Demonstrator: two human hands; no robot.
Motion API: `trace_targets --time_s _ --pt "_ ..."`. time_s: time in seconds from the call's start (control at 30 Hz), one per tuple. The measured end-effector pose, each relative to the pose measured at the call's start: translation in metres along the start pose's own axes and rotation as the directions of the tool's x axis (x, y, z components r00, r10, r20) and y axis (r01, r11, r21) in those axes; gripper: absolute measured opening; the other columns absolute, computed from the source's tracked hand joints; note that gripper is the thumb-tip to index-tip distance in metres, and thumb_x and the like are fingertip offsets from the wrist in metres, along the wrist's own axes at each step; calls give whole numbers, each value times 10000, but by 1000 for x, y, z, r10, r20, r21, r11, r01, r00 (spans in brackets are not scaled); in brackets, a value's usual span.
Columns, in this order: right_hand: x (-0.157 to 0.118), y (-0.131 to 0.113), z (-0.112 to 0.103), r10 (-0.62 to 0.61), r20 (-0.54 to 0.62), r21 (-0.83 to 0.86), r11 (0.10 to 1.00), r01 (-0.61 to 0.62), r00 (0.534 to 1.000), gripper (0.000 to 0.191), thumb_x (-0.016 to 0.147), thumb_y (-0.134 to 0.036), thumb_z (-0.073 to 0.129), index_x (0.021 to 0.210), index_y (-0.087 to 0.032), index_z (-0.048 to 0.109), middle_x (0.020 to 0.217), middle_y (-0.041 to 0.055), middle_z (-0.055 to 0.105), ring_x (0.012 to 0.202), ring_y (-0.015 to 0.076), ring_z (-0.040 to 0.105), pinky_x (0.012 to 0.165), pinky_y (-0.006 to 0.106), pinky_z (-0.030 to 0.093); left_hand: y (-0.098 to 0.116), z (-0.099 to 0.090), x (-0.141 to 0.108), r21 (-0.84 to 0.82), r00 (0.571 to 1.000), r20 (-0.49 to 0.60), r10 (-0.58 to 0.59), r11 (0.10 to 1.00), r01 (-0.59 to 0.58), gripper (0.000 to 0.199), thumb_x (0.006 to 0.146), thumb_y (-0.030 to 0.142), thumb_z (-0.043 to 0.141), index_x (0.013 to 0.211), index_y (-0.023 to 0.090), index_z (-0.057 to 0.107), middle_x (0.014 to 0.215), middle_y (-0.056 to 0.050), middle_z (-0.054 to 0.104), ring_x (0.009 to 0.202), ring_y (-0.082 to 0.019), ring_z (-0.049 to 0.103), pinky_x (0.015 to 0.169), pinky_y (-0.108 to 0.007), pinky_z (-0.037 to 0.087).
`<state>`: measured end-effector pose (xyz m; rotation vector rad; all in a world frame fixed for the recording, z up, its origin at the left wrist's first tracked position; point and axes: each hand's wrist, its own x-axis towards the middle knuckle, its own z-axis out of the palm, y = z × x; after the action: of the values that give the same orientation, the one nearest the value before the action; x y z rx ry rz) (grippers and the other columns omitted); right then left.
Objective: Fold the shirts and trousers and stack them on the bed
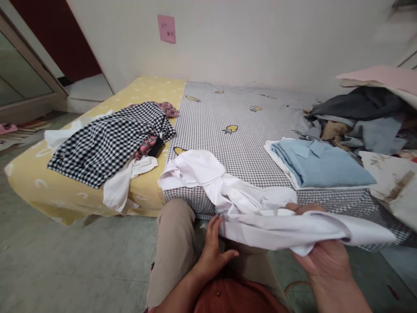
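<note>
A white shirt [247, 195] lies crumpled along the front edge of the bed, with one sleeve stretched out to the left. Its near part is lifted off the bed over my lap. My right hand [329, 261] is closed round this raised part from below, and some of its fingers are hidden behind the cloth. At the shirt's left end, my left hand [213, 250] is open with the thumb spread away. Its fingertips rest against the edge of the cloth. A folded light blue shirt [321, 163] lies beyond my right hand, on top of white cloth.
On the yellow part of the bed sheet [153, 89], a black-and-white checked garment [114, 141] is heaped over white and floral cloth. A pile of dark and grey clothes [361, 108] stands at the right. My knee [176, 226] is against the bed's front side.
</note>
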<state>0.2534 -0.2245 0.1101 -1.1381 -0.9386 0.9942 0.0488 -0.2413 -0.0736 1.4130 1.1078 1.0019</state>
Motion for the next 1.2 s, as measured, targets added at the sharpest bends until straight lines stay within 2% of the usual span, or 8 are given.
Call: trace_targets --time_s 0.13,0.23,0.33,0.5,0.73,0.93,1.07,1.2 --pt "-1 5 11 56 135 52 997 -63 989 412 585 -608 873 608 -252 668 609 13 631 530 163 578 480 293 534 11 -4 1 -16 999 -34 25 1000 -26 625 717 445 835 1252 235 588 1584 -161 333 1502 -353 289 1234 -547 265" --pt "9 17 14 55 -108 63 997 -49 993 342 571 -443 893 796 -254 716 713 -3 700 658 184 657 649 334 597 29 -11 -5 -42 999 -2 43 998 -43 321 760 468 790 918 222 657 1522 -145 429 1441 -340 379 1187 -478 336" --pt "25 25 14 48 -330 93 996 -19 943 401 594 -350 855 954 -248 710 822 -10 744 810 198 708 803 359 600 46 -21 -12 -82 998 -37 -50 996 47 324 796 532 727 802 221 639 1104 -102 656 1043 -253 603 937 -366 489" --pt "32 27 5 138 -377 121 988 -99 916 466 498 -302 880 920 -214 703 801 -21 744 689 166 689 626 268 580 71 -46 -29 -339 919 -155 -363 893 296 571 685 738 720 625 225 477 584 58 397 562 -106 356 504 -230 314" --pt "28 23 7 330 107 -320 905 -282 938 677 577 -346 902 1206 -243 672 827 -2 740 701 191 679 590 271 552 109 -147 -45 -455 716 -508 -479 855 249 607 574 758 777 685 230 499 569 77 435 524 -98 367 467 -212 317" --pt "49 73 14 236 -55 -347 907 -240 970 827 603 -426 849 1367 -278 568 1300 94 636 916 204 693 762 331 585 72 -186 -21 328 814 -565 -135 869 372 453 677 666 639 595 221 613 603 -2 582 605 -164 510 601 -284 425" --pt "52 93 -15 206 -189 -342 903 -261 960 658 662 -484 781 1257 -252 622 1336 114 629 1071 251 678 861 346 561 35 -188 -24 367 855 -505 -119 867 337 545 731 644 575 1003 197 727 1041 -137 747 919 -292 684 839 -440 544" --pt "43 85 -50 301 -163 -314 887 -339 940 508 692 -532 730 1083 -213 669 968 69 720 761 201 686 649 305 518 17 -200 -29 265 804 -564 -187 881 391 723 721 704 588 1193 158 629 1260 -204 686 1106 -355 670 935 -529 547"
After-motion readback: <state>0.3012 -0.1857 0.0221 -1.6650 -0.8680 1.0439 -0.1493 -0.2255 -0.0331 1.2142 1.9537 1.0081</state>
